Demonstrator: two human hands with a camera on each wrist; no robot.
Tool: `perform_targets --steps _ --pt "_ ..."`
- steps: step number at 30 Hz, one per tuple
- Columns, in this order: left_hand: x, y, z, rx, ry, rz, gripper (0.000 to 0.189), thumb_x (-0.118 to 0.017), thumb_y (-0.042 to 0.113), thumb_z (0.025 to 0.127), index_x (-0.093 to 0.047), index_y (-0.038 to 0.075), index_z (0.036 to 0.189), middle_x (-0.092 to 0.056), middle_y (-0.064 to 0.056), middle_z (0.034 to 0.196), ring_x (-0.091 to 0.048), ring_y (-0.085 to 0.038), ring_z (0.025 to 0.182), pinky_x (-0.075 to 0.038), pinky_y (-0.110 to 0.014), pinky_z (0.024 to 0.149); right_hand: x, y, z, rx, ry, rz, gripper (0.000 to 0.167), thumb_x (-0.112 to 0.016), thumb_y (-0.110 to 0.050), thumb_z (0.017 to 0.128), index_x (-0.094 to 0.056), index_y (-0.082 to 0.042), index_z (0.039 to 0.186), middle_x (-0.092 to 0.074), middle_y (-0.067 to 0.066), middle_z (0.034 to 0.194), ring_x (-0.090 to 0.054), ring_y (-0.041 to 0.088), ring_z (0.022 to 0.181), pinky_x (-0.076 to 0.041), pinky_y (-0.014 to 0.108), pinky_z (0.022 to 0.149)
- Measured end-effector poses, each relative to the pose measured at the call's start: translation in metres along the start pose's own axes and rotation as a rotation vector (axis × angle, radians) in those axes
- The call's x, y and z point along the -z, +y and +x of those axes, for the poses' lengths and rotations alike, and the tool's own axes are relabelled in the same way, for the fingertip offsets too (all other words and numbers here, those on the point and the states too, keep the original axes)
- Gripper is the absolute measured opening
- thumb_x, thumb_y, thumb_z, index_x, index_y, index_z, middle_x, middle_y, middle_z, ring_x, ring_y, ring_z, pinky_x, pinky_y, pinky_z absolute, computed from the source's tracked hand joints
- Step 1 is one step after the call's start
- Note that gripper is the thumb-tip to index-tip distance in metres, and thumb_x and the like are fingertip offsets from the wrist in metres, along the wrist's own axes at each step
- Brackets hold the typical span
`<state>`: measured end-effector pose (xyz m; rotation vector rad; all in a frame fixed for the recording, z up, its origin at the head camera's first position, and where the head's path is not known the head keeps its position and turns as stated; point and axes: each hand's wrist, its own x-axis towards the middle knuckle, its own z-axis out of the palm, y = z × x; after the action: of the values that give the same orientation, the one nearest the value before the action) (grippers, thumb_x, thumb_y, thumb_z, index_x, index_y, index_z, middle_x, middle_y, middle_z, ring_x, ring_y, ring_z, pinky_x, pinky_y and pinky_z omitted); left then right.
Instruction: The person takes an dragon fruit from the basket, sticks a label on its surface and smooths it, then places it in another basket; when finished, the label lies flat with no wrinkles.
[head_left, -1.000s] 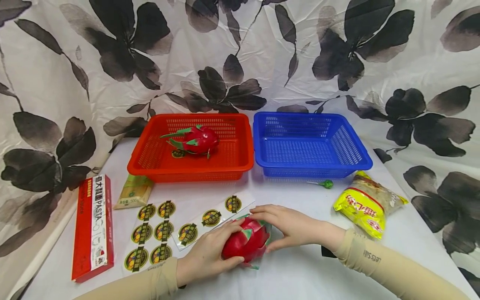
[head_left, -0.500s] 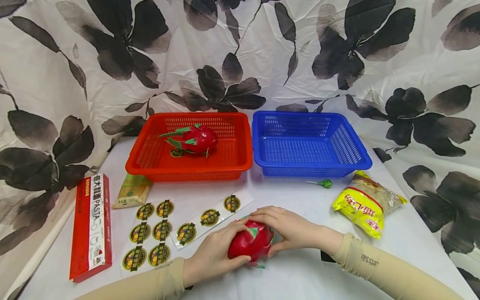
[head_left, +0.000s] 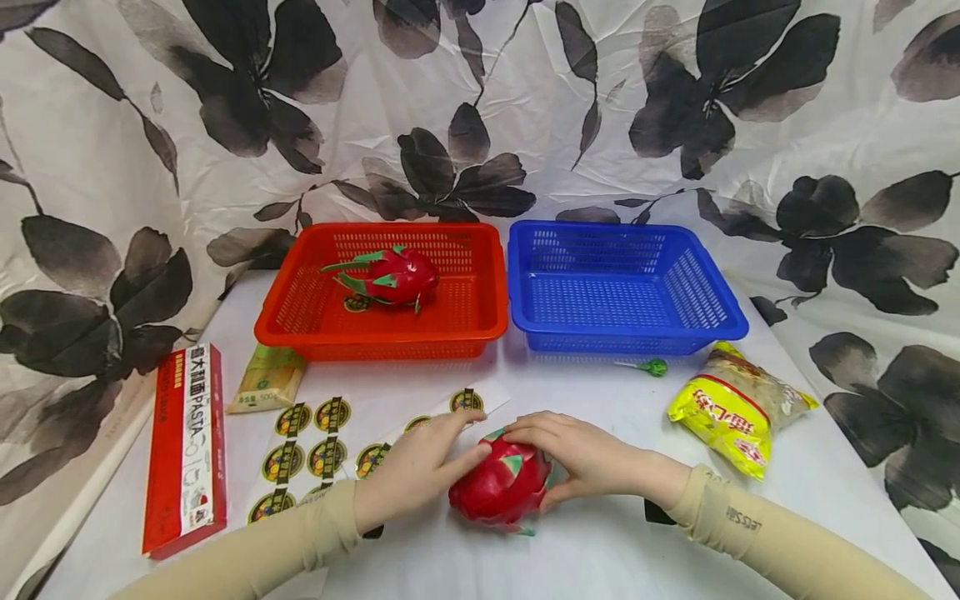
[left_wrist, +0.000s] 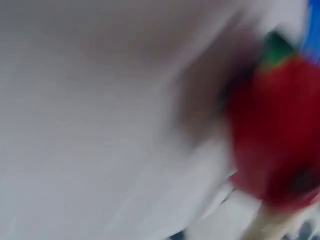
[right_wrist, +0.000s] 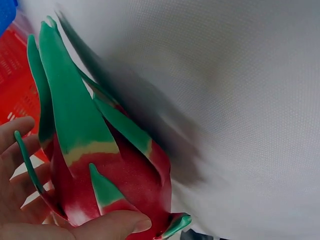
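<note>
A red dragon fruit (head_left: 498, 492) with green-tipped scales lies on the white table at the front, its long green leaves showing in the right wrist view. My right hand (head_left: 585, 458) grips its right side, fingers over the top and thumb (right_wrist: 117, 224) along the near side. At the fruit's left, my left hand (head_left: 412, 467) has its fingers stretched out over the sticker strip; whether a fingertip still touches the fruit I cannot tell. The left wrist view is blurred, with the dragon fruit (left_wrist: 272, 135) at its right. Part of the sticker strip (head_left: 491, 400) is hidden under that hand.
Behind stand a red basket (head_left: 382, 342) holding another dragon fruit (head_left: 408, 277) and a blue basket (head_left: 622, 340). A sheet of round stickers (head_left: 327, 457), a pasta box (head_left: 183, 450) and a noodle pack (head_left: 266, 383) lie left. A green lollipop (head_left: 656, 367) and yellow bag (head_left: 731, 412) lie right.
My left hand has let go of the dragon fruit's left side and shifted left and up, its thumb and fingers straighter. My right hand keeps its grip; the fruit has barely moved.
</note>
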<state>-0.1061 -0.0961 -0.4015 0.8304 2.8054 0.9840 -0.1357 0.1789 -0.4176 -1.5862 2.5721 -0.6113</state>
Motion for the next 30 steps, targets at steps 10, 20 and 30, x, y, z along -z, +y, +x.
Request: perform_targets --steps 10,20,30 --pt "0.024 -0.045 0.044 0.364 -0.202 0.126 0.046 -0.078 0.017 0.094 -0.064 -0.012 0.127 -0.075 -0.027 0.118 -0.072 -0.038 0.109 -0.059 -0.051 0.098 0.000 0.006 0.000 0.014 -0.037 -0.004 0.081 -0.097 -0.035 0.075 -0.061 -0.004 0.140 -0.066 0.013 0.143 -0.061 0.032 0.133 -0.056 0.047 0.111" --pt "0.008 -0.062 0.061 0.417 -0.132 0.070 0.029 -0.079 0.007 0.089 -0.068 -0.006 0.113 -0.070 -0.014 0.098 -0.065 -0.026 0.092 -0.057 -0.042 0.090 0.005 0.009 -0.002 0.065 -0.038 -0.014 0.081 -0.098 -0.034 0.073 -0.061 -0.005 0.140 -0.066 0.011 0.144 -0.061 0.032 0.136 -0.056 0.047 0.111" --pt "0.008 -0.061 0.070 0.444 -0.158 0.007 0.031 -0.083 -0.004 0.082 -0.074 -0.005 0.112 -0.070 -0.011 0.096 -0.063 -0.021 0.091 -0.056 -0.035 0.088 0.004 0.013 -0.003 0.108 -0.044 -0.011 0.079 -0.095 -0.037 0.077 -0.060 -0.007 0.141 -0.066 0.008 0.145 -0.061 0.030 0.139 -0.056 0.045 0.112"
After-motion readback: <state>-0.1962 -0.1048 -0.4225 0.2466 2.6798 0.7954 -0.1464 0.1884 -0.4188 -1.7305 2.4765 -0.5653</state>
